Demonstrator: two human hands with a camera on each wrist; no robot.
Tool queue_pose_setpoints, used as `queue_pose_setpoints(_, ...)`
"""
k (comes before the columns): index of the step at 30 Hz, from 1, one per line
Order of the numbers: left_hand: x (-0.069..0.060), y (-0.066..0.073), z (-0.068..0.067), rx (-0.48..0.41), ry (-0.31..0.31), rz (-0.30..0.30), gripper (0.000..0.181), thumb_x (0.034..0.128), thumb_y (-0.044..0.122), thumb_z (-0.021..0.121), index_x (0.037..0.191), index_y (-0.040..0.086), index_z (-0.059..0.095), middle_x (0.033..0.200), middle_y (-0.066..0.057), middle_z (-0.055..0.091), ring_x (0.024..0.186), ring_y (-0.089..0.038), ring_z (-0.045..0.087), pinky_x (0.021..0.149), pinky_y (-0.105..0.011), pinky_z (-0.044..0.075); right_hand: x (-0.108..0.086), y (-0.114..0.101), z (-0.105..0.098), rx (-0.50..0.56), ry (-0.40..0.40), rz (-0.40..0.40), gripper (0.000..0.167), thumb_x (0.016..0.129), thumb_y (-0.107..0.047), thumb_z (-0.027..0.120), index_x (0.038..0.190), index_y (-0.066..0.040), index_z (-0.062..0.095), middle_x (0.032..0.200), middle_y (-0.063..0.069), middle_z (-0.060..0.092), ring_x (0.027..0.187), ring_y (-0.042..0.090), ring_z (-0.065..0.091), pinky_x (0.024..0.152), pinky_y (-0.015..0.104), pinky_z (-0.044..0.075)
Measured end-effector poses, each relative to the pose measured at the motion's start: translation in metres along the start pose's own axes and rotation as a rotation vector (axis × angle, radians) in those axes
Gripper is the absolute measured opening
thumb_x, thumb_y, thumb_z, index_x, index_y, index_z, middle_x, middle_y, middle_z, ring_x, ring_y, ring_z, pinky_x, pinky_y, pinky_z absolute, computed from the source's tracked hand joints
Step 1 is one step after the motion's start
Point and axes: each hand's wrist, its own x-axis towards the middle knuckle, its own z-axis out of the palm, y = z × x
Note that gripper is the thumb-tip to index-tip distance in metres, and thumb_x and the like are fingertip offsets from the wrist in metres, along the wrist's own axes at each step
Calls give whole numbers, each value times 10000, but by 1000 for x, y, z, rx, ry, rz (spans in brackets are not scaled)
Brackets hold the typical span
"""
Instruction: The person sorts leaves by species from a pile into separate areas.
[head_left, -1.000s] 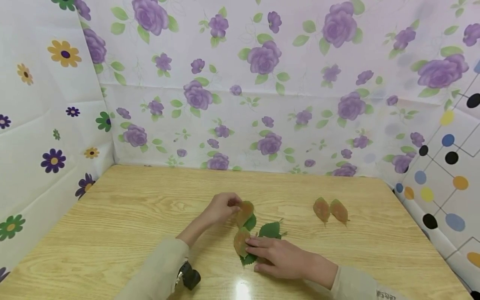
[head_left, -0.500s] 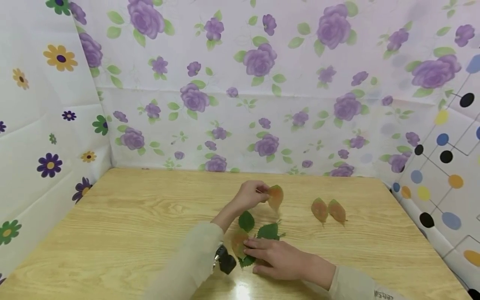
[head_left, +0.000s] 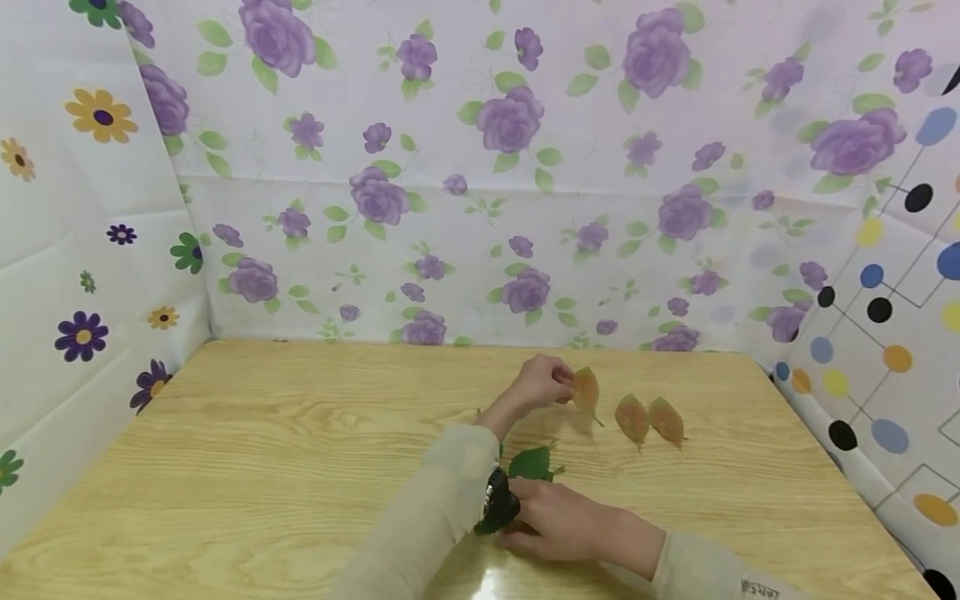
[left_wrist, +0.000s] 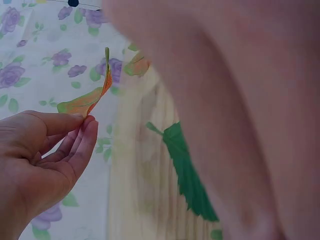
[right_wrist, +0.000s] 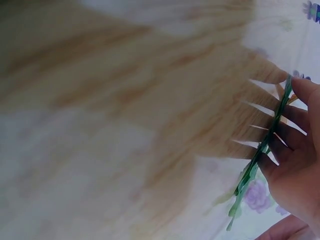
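Note:
My left hand [head_left: 542,382] pinches an orange-and-green leaf [head_left: 587,390] between thumb and fingers, raised over the table's far part. The left wrist view shows this leaf [left_wrist: 82,104] curled at the fingertips. Two similar orange leaves, the left one [head_left: 632,417] and the right one [head_left: 667,419], lie just right of it. My right hand [head_left: 558,521] rests low on the table, its fingers at green leaves [right_wrist: 255,155]. My left wrist partly hides those fingers and the leaves there. Beyond the right hand lies a dark green toothed leaf [head_left: 531,463].
The wooden table [head_left: 300,450] runs back to a floral-print sheet [head_left: 450,250]. Patterned sheets also stand along the left and right sides. A black device [head_left: 498,504] on my left wrist hangs right above the right hand's fingers.
The left hand has lifted the upper orange leaf off a green leaf and carried it right, towards the two orange leaves. My right hand has hardly moved.

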Motion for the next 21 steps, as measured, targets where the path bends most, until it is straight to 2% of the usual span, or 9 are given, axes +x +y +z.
queue_pose_setpoints(6,8,-4,7,9,-8,-42,189,845,-128,649,1034,-113,648,888,-162,627,780,-243,666,723,-307,571,-2,0,-3,29,-44,53,200,999,-295,553,1139,-178,634,1012,-91,516,910,-15,518,778,153,467)
queue_pose_setpoints(11,13,-4,9,74,-31,-43,170,831,-133,656,999,-101,659,869,-148,639,745,-214,656,695,-281,570,-2,0,-3,-1,-46,52,201,998,-300,554,1103,-164,658,1037,-76,535,956,3,538,800,172,476)
queue_pose_setpoints(17,18,-3,9,90,-74,-59,165,833,-128,653,993,-93,657,879,-147,654,754,-232,678,719,-315,575,-2,-1,-3,-40,-50,29,376,995,-271,563,1327,-96,583,1125,-10,571,1008,35,536,853,201,476)
queue_pose_setpoints(21,22,-2,8,11,-66,-70,198,848,-132,636,1044,-115,642,888,-141,637,813,-289,684,720,-313,574,-3,0,-4,-27,-81,38,429,1004,-267,546,1390,-81,526,946,-84,573,914,15,519,813,194,468)
